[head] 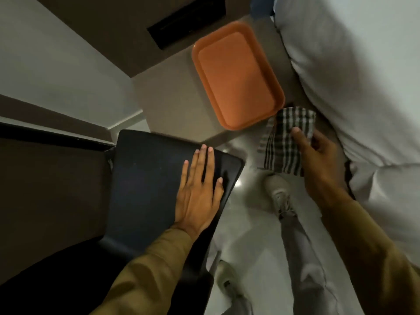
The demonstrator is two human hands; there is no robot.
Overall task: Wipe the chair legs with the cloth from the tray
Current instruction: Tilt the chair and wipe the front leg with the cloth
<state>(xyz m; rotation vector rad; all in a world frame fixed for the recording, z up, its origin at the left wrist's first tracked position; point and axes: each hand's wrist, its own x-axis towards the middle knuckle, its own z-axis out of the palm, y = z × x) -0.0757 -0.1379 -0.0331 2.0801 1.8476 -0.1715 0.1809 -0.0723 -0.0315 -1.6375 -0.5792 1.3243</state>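
- I am resting my left hand (198, 189) flat, fingers spread and holding nothing, on the dark padded chair seat (156, 178).
- My right hand (318, 155) is pinching the black-and-white checked cloth (284, 144), thumb on top.
- The cloth is hanging just beside the empty orange plastic tray (236, 73), above my pale shoe (278, 192).
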